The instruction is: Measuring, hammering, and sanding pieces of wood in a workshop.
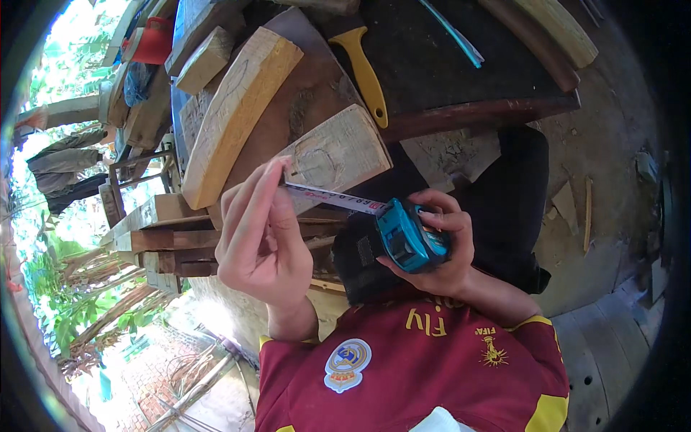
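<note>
A teal and black tape measure is gripped in my right hand, thumb over its top. Its white blade is pulled out a short way to the left. The blade's free end lies at the fingertips of my left hand, which is pinched with the thumb near the index finger. Just beyond the blade rests a pale wooden block with a pencil-like curved mark on its face. A thick curved piece of wood lies farther left, next to my left fingers but apart from them.
A putty knife with a yellow handle lies beyond the block, near a dark tabletop. Stacked timber stands at the left. A red container sits at the far left, and curved wood pieces lie at the far right.
</note>
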The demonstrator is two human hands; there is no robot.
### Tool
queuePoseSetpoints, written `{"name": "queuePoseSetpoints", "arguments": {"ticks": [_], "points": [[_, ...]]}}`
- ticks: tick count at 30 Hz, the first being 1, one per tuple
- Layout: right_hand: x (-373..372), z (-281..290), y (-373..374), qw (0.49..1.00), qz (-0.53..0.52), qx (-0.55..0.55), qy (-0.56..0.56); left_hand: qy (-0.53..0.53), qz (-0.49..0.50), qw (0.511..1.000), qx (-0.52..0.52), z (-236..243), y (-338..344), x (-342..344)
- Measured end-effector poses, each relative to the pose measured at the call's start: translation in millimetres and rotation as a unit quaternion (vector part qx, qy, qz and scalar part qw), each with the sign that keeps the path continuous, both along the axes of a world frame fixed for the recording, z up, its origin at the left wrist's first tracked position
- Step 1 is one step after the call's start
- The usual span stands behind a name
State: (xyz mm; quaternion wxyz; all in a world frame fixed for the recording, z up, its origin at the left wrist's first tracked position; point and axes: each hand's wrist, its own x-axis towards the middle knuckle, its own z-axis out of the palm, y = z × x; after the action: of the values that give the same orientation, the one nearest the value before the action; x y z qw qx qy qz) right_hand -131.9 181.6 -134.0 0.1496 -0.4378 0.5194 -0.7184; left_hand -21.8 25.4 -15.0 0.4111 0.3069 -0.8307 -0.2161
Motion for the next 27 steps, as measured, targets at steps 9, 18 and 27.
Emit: {"name": "queuePoseSetpoints", "arguments": {"ticks": [9,18,27], "points": [[0.6,-8.6,0.8,0.999,0.028,0.016,-0.04,-0.052,-0.044,0.994,-0.083,1.5,-4.8,1.9],[-2.0,-10.8,-4.1,0.997,0.031,0.061,-0.045,-0.059,-0.007,0.992,-0.112,0.8,-2.5,-4.8],[-5.1,-13.3,-8.7,0.998,0.035,0.043,-0.033,-0.088,-0.026,0.983,-0.161,1.5,-10.3,-3.3]]}}
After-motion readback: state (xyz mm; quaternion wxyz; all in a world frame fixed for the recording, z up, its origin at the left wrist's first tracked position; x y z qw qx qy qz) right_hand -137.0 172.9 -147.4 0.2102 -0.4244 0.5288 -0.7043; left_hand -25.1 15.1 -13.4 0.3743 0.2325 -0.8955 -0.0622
